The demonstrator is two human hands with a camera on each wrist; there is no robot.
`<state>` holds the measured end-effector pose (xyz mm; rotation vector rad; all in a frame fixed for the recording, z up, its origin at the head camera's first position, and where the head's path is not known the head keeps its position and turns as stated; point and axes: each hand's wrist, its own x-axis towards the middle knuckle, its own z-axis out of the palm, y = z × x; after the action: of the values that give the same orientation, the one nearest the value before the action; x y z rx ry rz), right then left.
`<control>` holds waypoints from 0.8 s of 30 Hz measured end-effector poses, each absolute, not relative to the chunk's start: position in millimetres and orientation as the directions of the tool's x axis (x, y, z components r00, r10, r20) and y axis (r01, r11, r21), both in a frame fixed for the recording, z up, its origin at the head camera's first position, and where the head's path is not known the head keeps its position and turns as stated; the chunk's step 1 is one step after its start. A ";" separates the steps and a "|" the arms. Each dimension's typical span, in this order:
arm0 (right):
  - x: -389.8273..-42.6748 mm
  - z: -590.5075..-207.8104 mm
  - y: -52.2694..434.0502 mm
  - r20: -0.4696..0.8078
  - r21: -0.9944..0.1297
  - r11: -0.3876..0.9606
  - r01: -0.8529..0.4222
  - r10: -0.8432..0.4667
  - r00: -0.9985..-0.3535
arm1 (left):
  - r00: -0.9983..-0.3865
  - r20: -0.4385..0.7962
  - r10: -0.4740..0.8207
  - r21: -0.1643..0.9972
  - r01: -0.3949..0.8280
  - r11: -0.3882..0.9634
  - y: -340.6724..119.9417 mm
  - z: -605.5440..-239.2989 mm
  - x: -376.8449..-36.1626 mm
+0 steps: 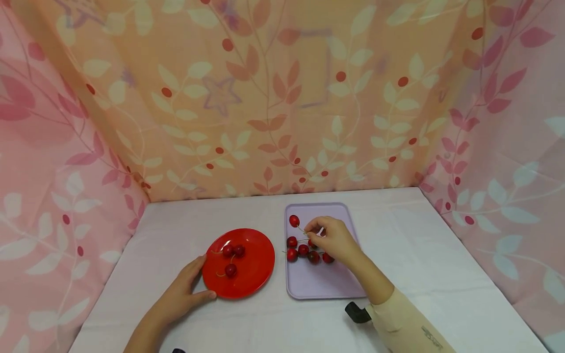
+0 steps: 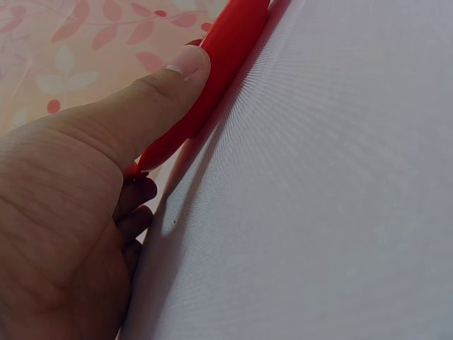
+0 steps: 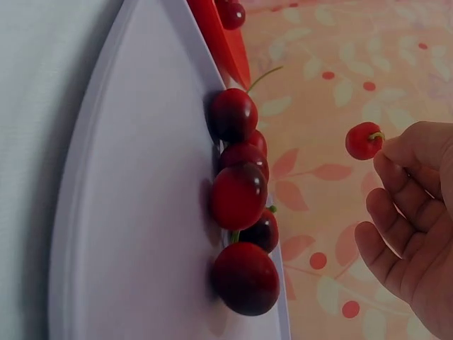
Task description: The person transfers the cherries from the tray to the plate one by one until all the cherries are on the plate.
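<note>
Your right hand (image 1: 334, 240) pinches cherry (image 1: 294, 221) by stem (image 1: 301, 229) above lilac tray (image 1: 315, 285); spread left hand (image 1: 184, 289) holds red plate (image 1: 258, 262) left of tray.

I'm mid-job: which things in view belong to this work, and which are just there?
In the job:
lifted cherry, its stem pinched by the right hand
other cherries, on the lilac tray
red plate, touched by the left hand; three cherries on it

Around it:
white tabletop
floral backdrop
black object by the right sleeve, identity unclear
</note>
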<state>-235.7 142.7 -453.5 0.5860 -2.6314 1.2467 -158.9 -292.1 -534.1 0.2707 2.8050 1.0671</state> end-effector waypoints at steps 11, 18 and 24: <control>-242.9 -446.7 125.7 0.299 -0.706 0.561 -0.432 -0.317 -0.900 | -0.971 -0.016 0.239 0.676 0.166 0.718 -293.6 -535.5 -157.0; -250.4 -441.5 110.7 0.278 -0.707 0.560 -0.433 -0.343 -0.897 | -0.973 -0.016 0.232 0.661 0.164 0.732 -296.0 -536.0 -158.6; -260.0 -437.2 95.6 0.268 -0.704 0.546 -0.455 -0.389 -0.881 | -0.971 -0.020 0.238 0.654 0.167 0.738 -295.0 -534.4 -159.5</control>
<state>-260.0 95.6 -437.2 0.7358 -2.6906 1.2617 -159.5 -295.0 -534.4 0.3310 2.8330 1.0512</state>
